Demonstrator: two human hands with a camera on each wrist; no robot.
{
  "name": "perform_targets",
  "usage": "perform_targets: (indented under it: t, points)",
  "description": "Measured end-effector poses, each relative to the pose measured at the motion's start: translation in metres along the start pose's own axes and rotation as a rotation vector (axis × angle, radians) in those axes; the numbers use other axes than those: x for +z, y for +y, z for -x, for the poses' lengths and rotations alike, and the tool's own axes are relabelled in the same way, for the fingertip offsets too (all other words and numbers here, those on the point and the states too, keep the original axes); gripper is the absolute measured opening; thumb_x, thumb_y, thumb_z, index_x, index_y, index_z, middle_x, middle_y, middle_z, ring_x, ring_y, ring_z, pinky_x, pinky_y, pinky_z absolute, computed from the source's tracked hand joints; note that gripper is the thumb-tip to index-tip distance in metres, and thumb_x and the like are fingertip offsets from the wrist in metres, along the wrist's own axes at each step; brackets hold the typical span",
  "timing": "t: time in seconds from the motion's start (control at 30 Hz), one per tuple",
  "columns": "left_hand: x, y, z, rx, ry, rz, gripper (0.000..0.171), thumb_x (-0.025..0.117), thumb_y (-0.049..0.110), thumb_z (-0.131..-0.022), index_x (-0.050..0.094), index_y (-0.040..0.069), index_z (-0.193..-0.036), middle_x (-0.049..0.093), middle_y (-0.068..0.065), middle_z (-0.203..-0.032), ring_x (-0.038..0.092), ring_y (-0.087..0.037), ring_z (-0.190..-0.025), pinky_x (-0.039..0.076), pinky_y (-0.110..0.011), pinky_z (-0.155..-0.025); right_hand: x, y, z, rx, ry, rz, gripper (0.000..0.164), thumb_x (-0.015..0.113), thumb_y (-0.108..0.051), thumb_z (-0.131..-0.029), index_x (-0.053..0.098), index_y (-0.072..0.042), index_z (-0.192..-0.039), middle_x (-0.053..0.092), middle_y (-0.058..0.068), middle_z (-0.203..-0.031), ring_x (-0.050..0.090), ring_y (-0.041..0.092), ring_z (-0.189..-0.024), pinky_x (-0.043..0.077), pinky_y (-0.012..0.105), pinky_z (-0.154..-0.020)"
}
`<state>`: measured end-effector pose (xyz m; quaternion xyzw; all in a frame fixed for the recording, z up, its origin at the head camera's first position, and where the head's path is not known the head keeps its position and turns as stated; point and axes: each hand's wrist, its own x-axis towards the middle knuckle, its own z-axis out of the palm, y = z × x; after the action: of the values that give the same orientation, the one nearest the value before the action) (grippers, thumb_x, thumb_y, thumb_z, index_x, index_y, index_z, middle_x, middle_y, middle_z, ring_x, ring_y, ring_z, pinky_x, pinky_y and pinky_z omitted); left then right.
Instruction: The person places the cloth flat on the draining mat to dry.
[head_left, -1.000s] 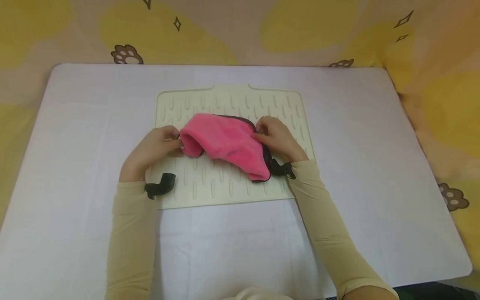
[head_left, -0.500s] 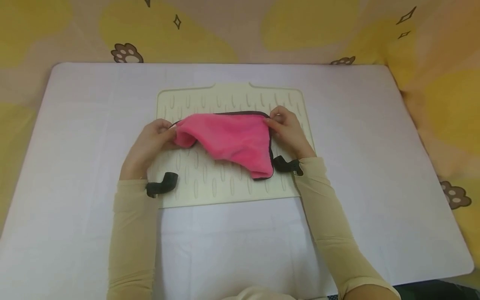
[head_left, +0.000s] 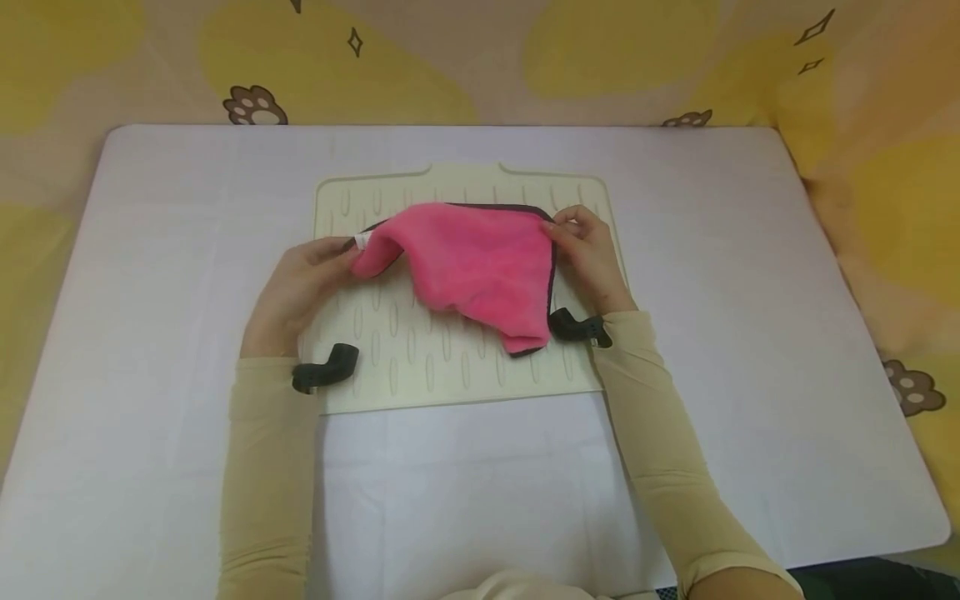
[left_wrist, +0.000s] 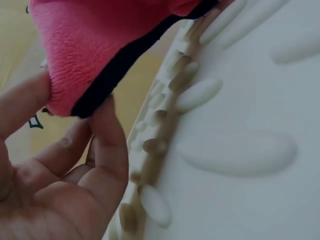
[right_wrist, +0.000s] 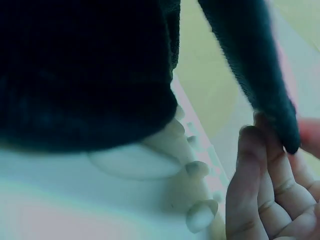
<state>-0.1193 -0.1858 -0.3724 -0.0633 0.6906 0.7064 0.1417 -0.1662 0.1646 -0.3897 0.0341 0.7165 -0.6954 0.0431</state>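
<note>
Head view shows me the left hand [head_left: 294, 287] and right hand [head_left: 591, 254], each pinched closed on a corner of the cloth [head_left: 480, 258], which sags over the mat [head_left: 465, 390].

2 beige sleeves [head_left: 267, 467], 2 curved black wrist attachments [head_left: 327, 371]

Soft, muted light; right wrist view blue-tinted.

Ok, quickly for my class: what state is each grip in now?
Left grip: closed, pinching the pink cloth at its edge.
Right grip: closed, pinching one corner.
</note>
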Motion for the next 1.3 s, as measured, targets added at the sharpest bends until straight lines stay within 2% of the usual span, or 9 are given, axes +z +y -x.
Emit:
perform_targets:
  t: [0.1,0.23,0.33,0.5,0.6,0.83,1.03,1.17,1.3]
  points:
    - [-0.001,-0.002,0.000,0.020,0.023,0.019,0.014,0.063,0.005,-0.089,0.068,0.007,-0.101,0.066,0.007,-0.090,0.049,-0.013,-0.098,0.044,-0.015,-0.079,0.000,-0.001,0.001,0.048,-0.050,0.012,0.008,0.065,-0.006,-0.087,0.060,-0.006,-0.093,0.065,-0.004,-0.068,0.054,0.007,-0.059,0.042,0.021,-0.057]
    - [-0.002,-0.003,-0.001,0.059,0.046,0.092,0.023,0.060,-0.003,-0.087,0.069,0.017,-0.081,0.065,0.006,-0.082,0.052,-0.012,-0.086,0.047,-0.016,-0.072,0.000,-0.003,0.002,0.077,-0.128,0.138,0.015,0.066,-0.008,-0.086,0.062,-0.002,-0.099,0.065,-0.005,-0.070,0.056,0.007,-0.060,0.044,0.022,-0.059]
    - [-0.002,-0.004,-0.002,0.058,0.051,0.134,0.019,0.061,-0.002,-0.088,0.067,0.013,-0.079,0.062,0.004,-0.083,0.053,-0.011,-0.082,0.047,-0.016,-0.072,-0.001,-0.003,0.003,0.070,-0.150,0.211,0.014,0.067,-0.011,-0.086,0.062,-0.003,-0.096,0.064,-0.006,-0.068,0.055,0.007,-0.060,0.042,0.023,-0.059]
    - [-0.004,-0.001,-0.001,0.007,0.009,0.227,0.008,0.062,0.004,-0.090,0.066,0.006,-0.084,0.062,0.000,-0.090,0.060,-0.010,-0.085,0.051,-0.018,-0.077,-0.001,-0.004,0.003,0.094,-0.125,0.159,0.006,0.066,-0.012,-0.088,0.061,-0.008,-0.087,0.063,-0.005,-0.066,0.054,0.008,-0.058,0.039,0.023,-0.055]
    - [-0.006,0.001,0.001,0.012,-0.001,0.154,0.009,0.063,0.007,-0.090,0.069,0.009,-0.084,0.065,0.001,-0.088,0.059,-0.010,-0.087,0.049,-0.017,-0.077,-0.002,-0.004,0.003,0.098,-0.099,0.113,0.005,0.064,-0.011,-0.089,0.061,-0.009,-0.085,0.062,-0.004,-0.067,0.055,0.008,-0.057,0.040,0.023,-0.055]
    - [-0.019,0.005,0.006,-0.003,0.061,-0.269,0.017,0.062,0.028,-0.092,0.070,0.014,-0.088,0.059,0.010,-0.070,0.049,-0.012,-0.085,0.040,-0.020,-0.073,-0.007,-0.004,0.002,0.051,-0.103,0.009,0.008,0.062,-0.005,-0.089,0.060,-0.007,-0.081,0.061,-0.003,-0.067,0.054,0.007,-0.061,0.043,0.021,-0.059]
    - [-0.030,0.018,0.018,-0.033,-0.025,-0.409,0.037,0.059,0.030,-0.093,0.067,-0.004,-0.102,0.060,0.008,-0.069,0.053,-0.011,-0.079,0.045,-0.020,-0.067,-0.009,-0.007,0.004,0.054,-0.136,-0.014,0.009,0.062,-0.003,-0.088,0.059,-0.006,-0.081,0.062,-0.002,-0.068,0.054,0.008,-0.061,0.043,0.022,-0.058]
    - [-0.035,0.030,0.029,-0.006,-0.087,-0.496,0.033,0.056,0.028,-0.094,0.068,-0.003,-0.091,0.057,0.002,-0.062,0.052,-0.014,-0.073,0.044,-0.022,-0.065,-0.010,-0.012,0.006,0.034,-0.179,-0.005,0.009,0.061,-0.001,-0.088,0.060,-0.006,-0.080,0.062,-0.002,-0.069,0.055,0.008,-0.062,0.046,0.022,-0.060]
    - [-0.039,0.040,0.041,0.038,-0.142,-0.487,0.026,0.054,0.022,-0.096,0.069,0.004,-0.083,0.058,-0.002,-0.063,0.054,-0.015,-0.072,0.044,-0.023,-0.067,-0.012,-0.019,0.011,0.001,-0.241,0.014,0.006,0.062,-0.004,-0.088,0.061,-0.004,-0.082,0.062,-0.001,-0.071,0.057,0.010,-0.064,0.048,0.024,-0.063]
